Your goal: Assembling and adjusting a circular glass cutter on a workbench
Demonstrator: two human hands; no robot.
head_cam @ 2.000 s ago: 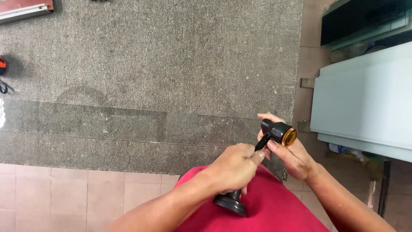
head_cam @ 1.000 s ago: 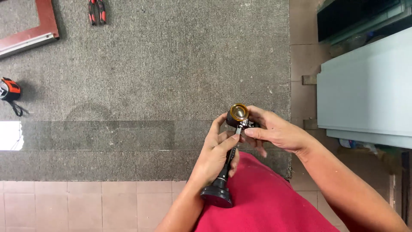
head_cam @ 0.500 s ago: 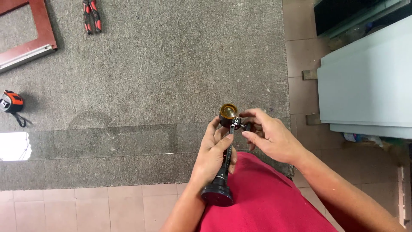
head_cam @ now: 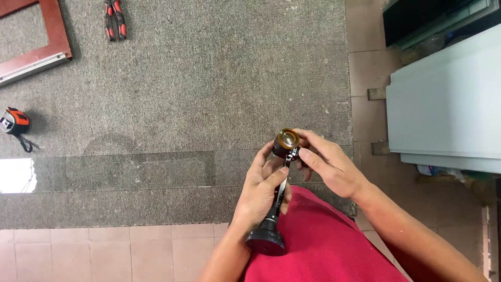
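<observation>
A: Left hand (head_cam: pixel 261 190)?
B: Closed round the shaft of a black tool (head_cam: pixel 276 203), flared base low against the red garment (head_cam: pixel 323 245).
A: Right hand (head_cam: pixel 326 164)?
B: Fingers pinch the tool's head, just beside its amber-capped end (head_cam: pixel 287 139).
A: Surroundings?
B: Grey carpet (head_cam: pixel 209 78) below; glass strip (head_cam: pixel 130 169) across it. Tape measure (head_cam: pixel 14 121) far left, pliers (head_cam: pixel 115 20) top, both well apart from the hands.

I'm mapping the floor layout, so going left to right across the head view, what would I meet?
Tape measure → red wooden frame → red-handled pliers → left hand → black tool with a brass-coloured cap → right hand → pale grey panels.
</observation>
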